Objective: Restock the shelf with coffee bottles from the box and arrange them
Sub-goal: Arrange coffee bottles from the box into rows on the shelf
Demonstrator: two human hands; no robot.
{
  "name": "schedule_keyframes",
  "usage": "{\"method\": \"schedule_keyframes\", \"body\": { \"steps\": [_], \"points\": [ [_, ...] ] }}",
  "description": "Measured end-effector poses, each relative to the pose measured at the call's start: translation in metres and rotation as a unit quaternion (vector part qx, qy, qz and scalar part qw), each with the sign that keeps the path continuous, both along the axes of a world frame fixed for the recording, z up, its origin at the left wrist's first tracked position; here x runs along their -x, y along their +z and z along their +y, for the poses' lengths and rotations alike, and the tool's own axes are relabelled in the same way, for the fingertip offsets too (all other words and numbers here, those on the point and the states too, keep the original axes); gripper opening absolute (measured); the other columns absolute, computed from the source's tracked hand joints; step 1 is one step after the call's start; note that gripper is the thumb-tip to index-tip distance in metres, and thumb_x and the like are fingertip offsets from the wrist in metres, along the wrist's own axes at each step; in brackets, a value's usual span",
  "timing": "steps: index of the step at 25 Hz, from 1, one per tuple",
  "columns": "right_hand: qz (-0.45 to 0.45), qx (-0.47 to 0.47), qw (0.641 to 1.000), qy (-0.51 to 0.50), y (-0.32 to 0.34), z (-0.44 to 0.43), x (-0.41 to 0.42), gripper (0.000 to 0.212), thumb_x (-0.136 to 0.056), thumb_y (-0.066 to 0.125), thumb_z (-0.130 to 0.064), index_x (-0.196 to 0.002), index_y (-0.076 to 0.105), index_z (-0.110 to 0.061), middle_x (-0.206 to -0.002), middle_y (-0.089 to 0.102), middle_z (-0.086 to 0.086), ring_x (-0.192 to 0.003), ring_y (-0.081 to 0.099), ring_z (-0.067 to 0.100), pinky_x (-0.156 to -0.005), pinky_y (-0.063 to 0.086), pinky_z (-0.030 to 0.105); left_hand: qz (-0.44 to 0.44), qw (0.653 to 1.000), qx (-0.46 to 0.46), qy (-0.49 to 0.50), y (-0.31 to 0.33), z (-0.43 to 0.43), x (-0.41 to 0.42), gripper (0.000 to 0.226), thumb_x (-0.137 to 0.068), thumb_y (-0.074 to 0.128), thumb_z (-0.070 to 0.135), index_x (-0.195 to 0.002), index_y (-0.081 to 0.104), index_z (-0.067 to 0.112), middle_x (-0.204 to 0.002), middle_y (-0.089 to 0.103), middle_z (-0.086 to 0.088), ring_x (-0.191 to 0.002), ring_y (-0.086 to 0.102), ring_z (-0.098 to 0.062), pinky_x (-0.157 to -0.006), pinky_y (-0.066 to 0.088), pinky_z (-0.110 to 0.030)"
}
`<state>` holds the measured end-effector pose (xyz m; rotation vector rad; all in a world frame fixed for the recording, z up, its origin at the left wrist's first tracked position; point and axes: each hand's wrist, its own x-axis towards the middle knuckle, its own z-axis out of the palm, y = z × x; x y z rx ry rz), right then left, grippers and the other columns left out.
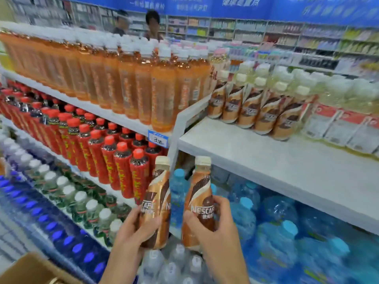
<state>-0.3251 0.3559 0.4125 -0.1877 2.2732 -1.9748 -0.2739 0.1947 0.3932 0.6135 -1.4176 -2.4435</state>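
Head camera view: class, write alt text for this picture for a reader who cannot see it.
The left hand grips one coffee bottle and the right hand a second coffee bottle, both upright, in front of a white shelf. A row of matching bottles stands at its back, bare space before them.

The coffee bottle on the left [155, 201] and the coffee bottle on the right [200, 203] wear glossy brown-and-tan plastic sleeves under matt cream plastic caps [203, 160]. The shelf board [266, 160] looks smooth and matt white. The box [30, 269] is matt brown cardboard, and the water jugs [276, 214] are shiny translucent blue plastic.
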Motion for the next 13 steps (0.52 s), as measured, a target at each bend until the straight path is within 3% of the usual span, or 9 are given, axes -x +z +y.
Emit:
{"method": "schedule_keyframes", "body": {
  "steps": [3, 5, 9, 11, 13],
  "points": [
    [0.028, 0.027, 0.998, -0.046, 0.032, 0.05, 0.013, 0.034, -0.078, 0.081, -0.035, -0.102, 0.056, -0.036, -0.088, 0.073, -0.018, -0.076, 0.071, 0.008, -0.078, 0.059, 0.036, 0.035, 0.998, 0.028, -0.049, 0.031, 0.046, 0.037, 0.064, -0.029, 0.099, 0.031, -0.087, 0.074, 0.017, -0.077, 0.076, -0.002, -0.061, 0.072, -0.016, -0.047, 0.055, -0.029],
    [0.048, 0.038, 0.995, -0.074, 0.049, 0.075, 0.023, 0.033, -0.079, 0.08, -0.036, -0.102, 0.057, -0.036, -0.088, 0.073, -0.018, -0.077, 0.071, 0.006, -0.075, 0.059, 0.031, 0.057, 0.995, 0.058, -0.063, 0.047, 0.069, 0.06, 0.058, -0.041, 0.089, 0.028, -0.094, 0.071, 0.013, -0.08, 0.074, -0.004, -0.066, 0.071, -0.017, -0.05, 0.055, -0.03],
    [0.091, 0.018, 0.988, -0.127, 0.08, 0.111, 0.052, 0.031, -0.081, 0.077, -0.04, -0.1, 0.053, -0.037, -0.086, 0.07, -0.023, -0.076, 0.068, 0.0, -0.071, 0.06, 0.03, 0.095, 0.981, 0.118, -0.12, 0.081, 0.099, 0.107, 0.046, -0.055, 0.087, 0.033, -0.098, 0.073, 0.022, -0.098, 0.077, -0.006, -0.087, 0.073, -0.022, -0.074, 0.056, -0.039],
    [0.118, 0.008, 0.981, -0.155, 0.094, 0.123, 0.069, 0.031, -0.082, 0.076, -0.04, -0.101, 0.053, -0.036, -0.086, 0.069, -0.018, -0.077, 0.066, -0.005, -0.066, 0.054, 0.018, 0.111, 0.971, 0.153, -0.148, 0.099, 0.111, 0.128, 0.046, -0.067, 0.086, 0.03, -0.109, 0.07, 0.019, -0.104, 0.077, -0.006, -0.097, 0.073, -0.025, -0.086, 0.055, -0.042],
    [0.14, -0.005, 0.975, -0.175, 0.106, 0.131, 0.084, 0.032, -0.083, 0.075, -0.04, -0.104, 0.052, -0.035, -0.092, 0.067, -0.02, -0.079, 0.065, -0.007, -0.059, 0.047, 0.009, 0.132, 0.955, 0.2, -0.176, 0.111, 0.119, 0.15, 0.04, -0.08, 0.079, 0.029, -0.116, 0.064, 0.017, -0.109, 0.075, -0.005, -0.102, 0.071, -0.022, -0.086, 0.055, -0.033]
  ]
}}
